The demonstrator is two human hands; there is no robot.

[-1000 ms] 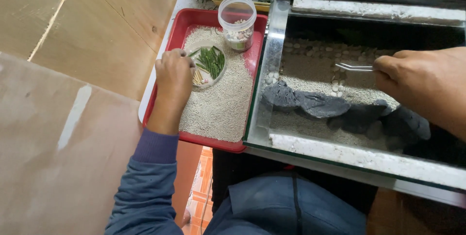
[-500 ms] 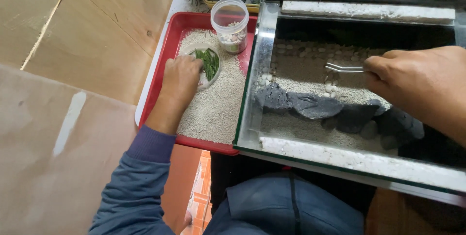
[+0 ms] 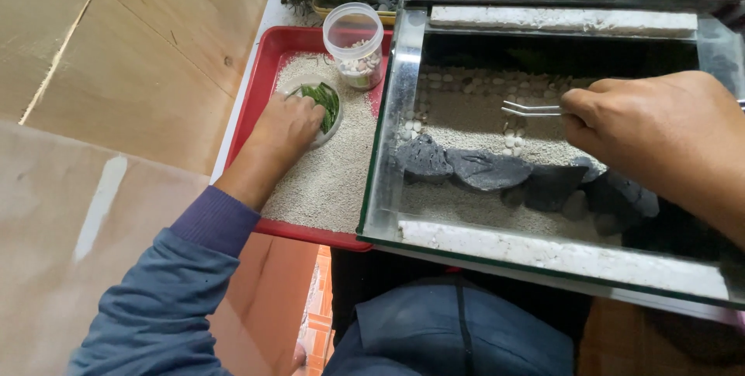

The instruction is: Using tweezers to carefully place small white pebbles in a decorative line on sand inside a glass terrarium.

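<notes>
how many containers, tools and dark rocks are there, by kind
glass tank: 1
red tray: 1
clear jar: 1
small dish of green leaves, at the left hand: 1
metal tweezers, in the right hand: 1
dark rocks: about 4
total: about 9

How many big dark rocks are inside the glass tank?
4 dark rocks show, lined up across the sand in the glass tank, left to right. The right hand may hide more.
</notes>
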